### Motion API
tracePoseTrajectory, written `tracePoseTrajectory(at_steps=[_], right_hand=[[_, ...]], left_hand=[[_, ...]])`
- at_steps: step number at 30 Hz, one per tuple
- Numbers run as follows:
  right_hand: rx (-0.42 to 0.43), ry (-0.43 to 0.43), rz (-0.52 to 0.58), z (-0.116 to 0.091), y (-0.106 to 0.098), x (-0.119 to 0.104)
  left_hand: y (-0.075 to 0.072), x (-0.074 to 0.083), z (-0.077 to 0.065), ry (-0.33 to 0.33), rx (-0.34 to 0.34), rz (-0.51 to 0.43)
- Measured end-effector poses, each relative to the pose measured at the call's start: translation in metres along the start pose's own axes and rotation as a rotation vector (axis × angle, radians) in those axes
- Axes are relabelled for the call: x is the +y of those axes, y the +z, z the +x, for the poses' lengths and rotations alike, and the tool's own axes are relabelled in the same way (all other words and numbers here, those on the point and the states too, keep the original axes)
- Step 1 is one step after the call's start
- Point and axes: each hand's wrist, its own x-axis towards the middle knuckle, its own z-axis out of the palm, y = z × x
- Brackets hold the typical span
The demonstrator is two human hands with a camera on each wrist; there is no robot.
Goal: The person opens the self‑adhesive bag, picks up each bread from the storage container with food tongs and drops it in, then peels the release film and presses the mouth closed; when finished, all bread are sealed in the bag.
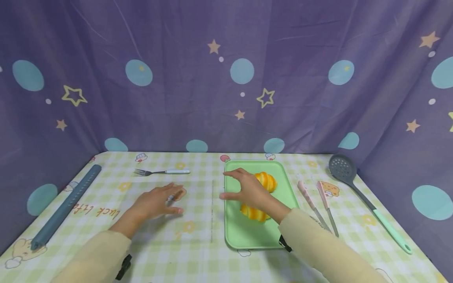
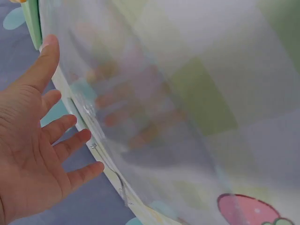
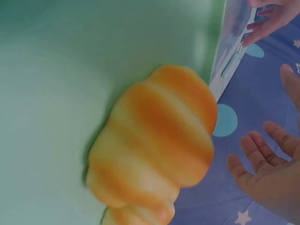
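Note:
My left hand (image 1: 155, 202) hovers with spread, relaxed fingers over a clear, shiny sheet (image 1: 198, 224) on the tablecloth, holding nothing. Its reflection shows in the sheet (image 2: 211, 154) in the left wrist view. Above the light green tray (image 1: 244, 239), my right hand (image 1: 249, 190) is also empty, fingers loosely spread. Two orange-yellow toy croissants lie in that tray: the far croissant (image 1: 267, 181) and the near croissant (image 1: 253, 213), which the right hand and forearm partly cover. In the right wrist view, one croissant (image 3: 154, 131) looms large, apart from the fingers.
Behind the left hand lies a fork (image 1: 166, 171) with a pale handle. A long dark blue-grey bar (image 1: 67, 206) runs along the left edge. Right of the tray are pink-ended metal tongs (image 1: 323, 196) and a grey skimmer (image 1: 354, 184) with a mint handle. A purple curtain (image 1: 184, 98) hangs behind.

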Motion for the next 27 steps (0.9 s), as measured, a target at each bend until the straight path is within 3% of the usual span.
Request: tracePoseTrajectory(at_steps=[5,13,27], right_hand=[[-0.046,0.015,0.019,0.007,0.008,-0.006],[-0.108,-0.010,-0.013,0.014,0.020,-0.015],[-0.267,0.003,-0.103,0.037,0.039,-0.024]], left_hand=[[0.003,-0.005,0.001,-0.009,-0.009,0.001],[0.002,-0.013,0.001,-0.079,-0.082,-0.028],[-0.007,-0.012,0.008,-0.106,-0.094,-0.039]])
